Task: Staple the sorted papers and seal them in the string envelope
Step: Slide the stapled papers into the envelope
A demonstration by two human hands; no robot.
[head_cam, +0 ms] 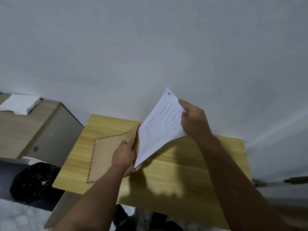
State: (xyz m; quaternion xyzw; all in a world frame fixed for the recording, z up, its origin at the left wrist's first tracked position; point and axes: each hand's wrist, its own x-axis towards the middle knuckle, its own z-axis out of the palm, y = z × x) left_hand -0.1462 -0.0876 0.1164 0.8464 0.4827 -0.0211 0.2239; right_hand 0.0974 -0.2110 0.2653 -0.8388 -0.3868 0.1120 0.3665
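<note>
Over the yellow wooden desk [191, 172], set against a pale wall [150, 47], a person's two bare hands work a sheaf of printed papers [160, 129] into a brown envelope [103, 157] edged with red and dark stripes. That envelope lies on the left part of the desk, its mouth facing right and lifted open. Left hand [124, 155] has its grip closed on the upper lip of the mouth, fingers curled over the edge and pulling it up away from the lower side. Right hand [194, 120] pinches the far right edge of the papers, thumb on top of the sheet and the fingers curled behind it. Held this way, the papers tilt up off the desk, their lower left corner already inside the envelope's mouth just beside the left hand, the rest still outside and rising toward the wall. Their shadow falls on the desk below. Off to the left stands a paler wooden cabinet [25, 130] with a stack of white sheets [20, 104] on top, and a black plastic bag [35, 180] sits on the floor beneath it.
</note>
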